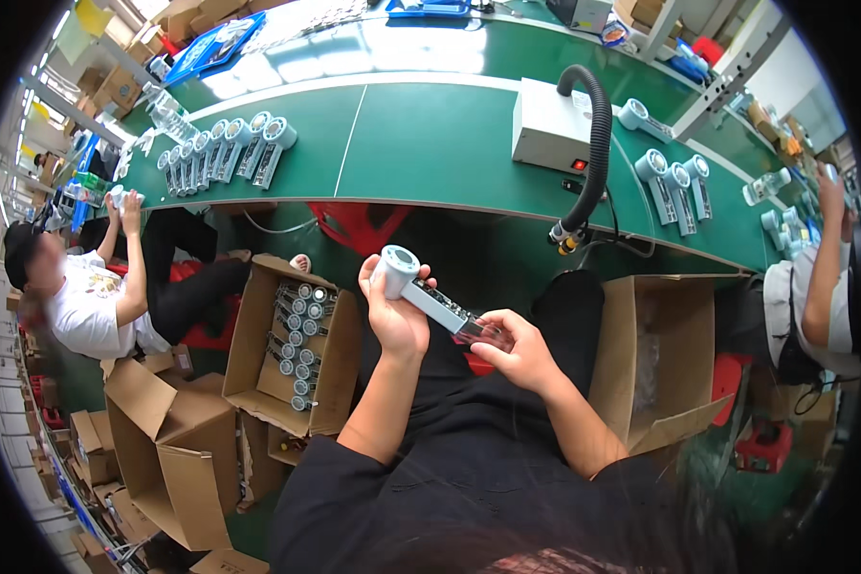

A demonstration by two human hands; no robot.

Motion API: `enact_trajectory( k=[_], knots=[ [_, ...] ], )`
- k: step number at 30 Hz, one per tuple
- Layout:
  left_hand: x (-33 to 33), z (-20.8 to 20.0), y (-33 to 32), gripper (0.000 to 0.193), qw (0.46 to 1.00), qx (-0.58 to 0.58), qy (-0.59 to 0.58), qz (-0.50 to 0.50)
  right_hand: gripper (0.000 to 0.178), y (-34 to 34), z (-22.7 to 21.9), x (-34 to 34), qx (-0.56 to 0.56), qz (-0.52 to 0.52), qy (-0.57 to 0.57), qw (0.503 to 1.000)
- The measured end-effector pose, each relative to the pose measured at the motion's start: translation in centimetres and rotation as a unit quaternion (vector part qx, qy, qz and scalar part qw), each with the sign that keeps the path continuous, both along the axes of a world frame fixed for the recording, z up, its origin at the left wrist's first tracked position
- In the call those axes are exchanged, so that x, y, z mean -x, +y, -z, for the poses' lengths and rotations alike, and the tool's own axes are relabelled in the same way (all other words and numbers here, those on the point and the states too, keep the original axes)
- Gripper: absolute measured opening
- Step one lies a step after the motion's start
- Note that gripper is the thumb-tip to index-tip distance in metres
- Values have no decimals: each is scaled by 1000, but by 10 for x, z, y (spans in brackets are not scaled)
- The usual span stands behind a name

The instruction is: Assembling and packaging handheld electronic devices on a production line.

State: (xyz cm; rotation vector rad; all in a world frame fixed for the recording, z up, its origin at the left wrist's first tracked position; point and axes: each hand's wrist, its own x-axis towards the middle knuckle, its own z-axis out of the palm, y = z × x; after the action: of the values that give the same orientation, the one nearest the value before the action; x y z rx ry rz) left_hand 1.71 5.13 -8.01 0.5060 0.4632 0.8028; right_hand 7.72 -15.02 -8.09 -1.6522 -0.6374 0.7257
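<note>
Black shirt (430,478), then hands (397,320) (521,352) snug around pale-blue device (435,304), seemingly clear of table edge (430,203)

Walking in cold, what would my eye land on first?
Probably the pale blue device in the middle, with left fingers at its round head and right fingers at its clear end. Next, the black ribbed hose arching beside a white box on the green bench, then the open carton of similar pieces at left.
</note>
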Motion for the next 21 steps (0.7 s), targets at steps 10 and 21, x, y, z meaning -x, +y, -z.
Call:
enact_trajectory(
  k=[10,21],
  knots=[
    [16,-3,-68,49,984,-111,-29,137,26,8,-1,18,-141,119,127,975],
    [82,-5,-53,30,835,-17,75,546,19,-86,-63,68,-26,26,41,998]
  ],
)
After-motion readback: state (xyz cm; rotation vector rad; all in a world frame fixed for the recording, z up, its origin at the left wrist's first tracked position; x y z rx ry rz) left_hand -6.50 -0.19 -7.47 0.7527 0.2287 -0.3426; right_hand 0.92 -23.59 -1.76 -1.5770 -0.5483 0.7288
